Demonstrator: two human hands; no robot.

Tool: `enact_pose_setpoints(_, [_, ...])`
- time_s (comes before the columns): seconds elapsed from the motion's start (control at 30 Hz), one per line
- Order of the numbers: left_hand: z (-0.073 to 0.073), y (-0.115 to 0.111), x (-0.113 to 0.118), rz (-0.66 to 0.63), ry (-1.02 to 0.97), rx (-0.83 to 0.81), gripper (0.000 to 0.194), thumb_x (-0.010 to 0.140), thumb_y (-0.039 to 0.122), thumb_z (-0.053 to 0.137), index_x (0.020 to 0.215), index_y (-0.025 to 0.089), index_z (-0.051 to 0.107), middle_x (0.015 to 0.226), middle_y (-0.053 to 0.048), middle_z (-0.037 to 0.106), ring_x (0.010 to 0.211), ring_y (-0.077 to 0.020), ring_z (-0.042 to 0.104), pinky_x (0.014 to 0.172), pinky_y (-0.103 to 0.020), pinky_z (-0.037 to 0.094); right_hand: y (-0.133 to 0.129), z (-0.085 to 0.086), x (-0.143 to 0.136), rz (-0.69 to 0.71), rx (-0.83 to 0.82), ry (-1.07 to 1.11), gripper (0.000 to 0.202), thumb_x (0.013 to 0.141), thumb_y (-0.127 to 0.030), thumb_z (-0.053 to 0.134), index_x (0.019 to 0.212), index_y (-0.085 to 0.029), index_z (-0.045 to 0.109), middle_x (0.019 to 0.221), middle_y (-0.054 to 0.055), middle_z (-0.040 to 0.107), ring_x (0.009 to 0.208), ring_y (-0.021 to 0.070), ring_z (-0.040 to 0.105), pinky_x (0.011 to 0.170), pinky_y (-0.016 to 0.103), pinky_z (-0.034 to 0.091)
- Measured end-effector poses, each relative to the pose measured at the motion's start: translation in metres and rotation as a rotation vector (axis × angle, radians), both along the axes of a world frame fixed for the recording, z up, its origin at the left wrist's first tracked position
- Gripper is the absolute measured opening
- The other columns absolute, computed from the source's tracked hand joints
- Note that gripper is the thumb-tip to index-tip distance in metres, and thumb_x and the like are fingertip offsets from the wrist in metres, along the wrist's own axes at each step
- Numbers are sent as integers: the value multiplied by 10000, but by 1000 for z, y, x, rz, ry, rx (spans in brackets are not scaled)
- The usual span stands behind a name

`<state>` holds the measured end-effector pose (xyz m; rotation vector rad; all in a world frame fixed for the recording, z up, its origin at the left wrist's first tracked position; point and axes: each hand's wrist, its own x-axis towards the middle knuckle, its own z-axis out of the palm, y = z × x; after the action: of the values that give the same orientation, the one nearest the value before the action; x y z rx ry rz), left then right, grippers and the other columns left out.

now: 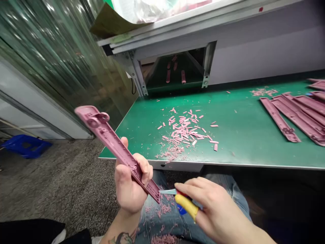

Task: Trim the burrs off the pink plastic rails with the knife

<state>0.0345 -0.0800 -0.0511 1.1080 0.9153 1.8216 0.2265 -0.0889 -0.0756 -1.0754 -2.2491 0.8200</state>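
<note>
Blade (167, 191) held in the right hand (213, 196) meets the lower end of a pink shell (111, 139) clamped in the left hand (132, 183), the two hands apart. The shell slants up leftward, hollow side showing; whether the curls inside it are loose or moulded cannot be told. Beyond the hands, chips (185, 130) and shavings (172, 153) litter a green bench (241, 132), with more shells (281, 117) farther right. Ahead and above, a white tray (124, 10) holds clear plastic (149, 10) and something pink, partly cut off.
</note>
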Motion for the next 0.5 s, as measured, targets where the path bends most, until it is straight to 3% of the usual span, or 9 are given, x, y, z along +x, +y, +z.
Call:
enact_pose_setpoints(0.13, [10, 4, 17, -23, -53, 77, 495, 816, 578, 553, 1262, 363, 535, 592, 33, 528, 433, -97, 345, 436, -242, 310, -5, 1, -8, -11, -29, -152, 216, 910, -262, 501, 1028, -290, 679, 857, 16, 684, 777, 175, 623, 679, 272, 467])
enact_pose_setpoints(0.3, [6, 1, 25, 11, 17, 111, 425, 768, 522, 655, 1171, 392, 613, 561, 29, 527, 472, -114, 382, 464, -260, 341, -8, -2, -6, -39, -14, -175, 185, 883, -256, 532, 965, -287, 695, 816, 7, 675, 738, 169, 622, 642, 262, 443])
enact_pose_setpoints(0.5, [5, -5, 29, -58, 22, 93, 383, 800, 489, 633, 1168, 387, 621, 544, 33, 486, 491, -117, 373, 484, -263, 323, 1, -5, -13, -161, 58, -154, 213, 865, -259, 548, 1003, -278, 709, 839, 33, 695, 742, 193, 633, 658, 290, 466])
